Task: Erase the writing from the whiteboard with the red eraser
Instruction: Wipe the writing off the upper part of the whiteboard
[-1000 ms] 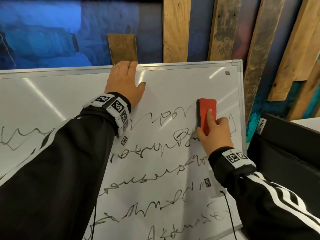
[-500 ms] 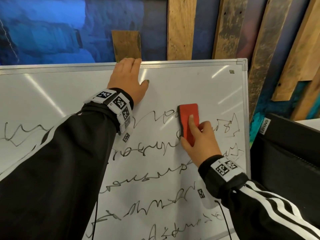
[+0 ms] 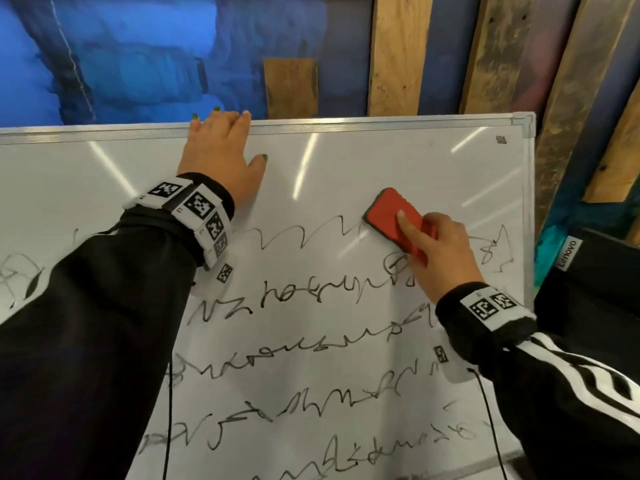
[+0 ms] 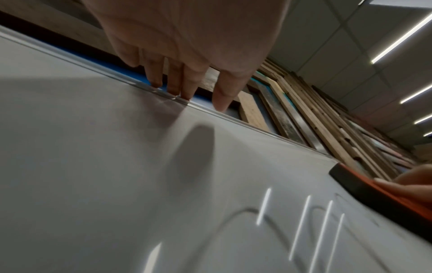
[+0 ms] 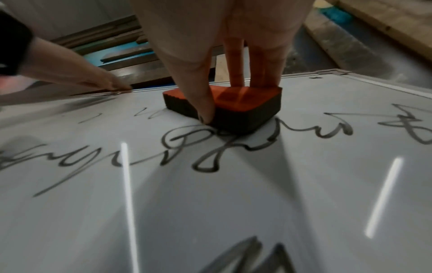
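Note:
A whiteboard point(image 3: 398, 161) with a metal frame carries several rows of black scribbled writing point(image 3: 311, 292). My right hand point(image 3: 436, 251) grips the red eraser point(image 3: 391, 216) with its dark felt pressed flat on the board, on the top row of writing. The thumb sits on the eraser's near side point(image 5: 247, 118) and the fingers on its red back. My left hand point(image 3: 221, 157) lies flat on the board, its straight fingers reaching over the top frame point(image 4: 210, 109). The eraser's edge point(image 4: 374, 195) shows at the right of the left wrist view.
Wooden planks point(image 3: 398, 53) and a blue wall point(image 3: 121, 57) stand behind the board. A black Lenovo box point(image 3: 595, 289) sits just past the board's right edge. The board's top right corner point(image 3: 523, 123) is close to the eraser.
The eraser swept left along the top row, then back toward the right and tilted. Part of the top row near the eraser is wiped away. My left hand stays at the top edge.

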A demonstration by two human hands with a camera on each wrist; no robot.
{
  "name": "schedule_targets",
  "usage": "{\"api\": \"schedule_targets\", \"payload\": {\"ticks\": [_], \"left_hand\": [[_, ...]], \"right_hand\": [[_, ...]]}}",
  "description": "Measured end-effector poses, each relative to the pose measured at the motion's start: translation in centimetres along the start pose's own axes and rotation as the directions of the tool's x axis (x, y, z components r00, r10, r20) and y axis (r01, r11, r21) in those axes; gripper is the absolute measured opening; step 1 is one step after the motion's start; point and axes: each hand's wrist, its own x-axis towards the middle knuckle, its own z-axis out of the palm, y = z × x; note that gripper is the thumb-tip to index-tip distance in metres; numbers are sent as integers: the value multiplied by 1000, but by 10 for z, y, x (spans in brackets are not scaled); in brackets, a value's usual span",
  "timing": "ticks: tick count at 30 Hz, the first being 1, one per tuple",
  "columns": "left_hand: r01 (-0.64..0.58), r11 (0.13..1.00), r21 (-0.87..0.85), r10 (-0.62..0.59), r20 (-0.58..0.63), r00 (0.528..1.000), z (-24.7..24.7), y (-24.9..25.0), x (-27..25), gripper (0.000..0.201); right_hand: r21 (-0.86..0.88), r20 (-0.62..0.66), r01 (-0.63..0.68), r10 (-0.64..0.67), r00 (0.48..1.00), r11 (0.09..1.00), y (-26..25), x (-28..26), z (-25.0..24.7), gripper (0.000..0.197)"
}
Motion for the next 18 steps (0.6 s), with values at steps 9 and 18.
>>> {"api": "schedule_targets", "payload": {"ticks": [9, 18], "left_hand": [[31, 999, 10, -31, 0, 1000, -8, -15, -2, 56], [30, 1000, 3, -30, -11, 999, -3, -16, -3, 59]], "right_hand": [[185, 94, 12, -30, 995, 983, -9, 21, 3, 28], [170, 135, 132, -156, 978, 977, -22, 20, 20, 59]]}}
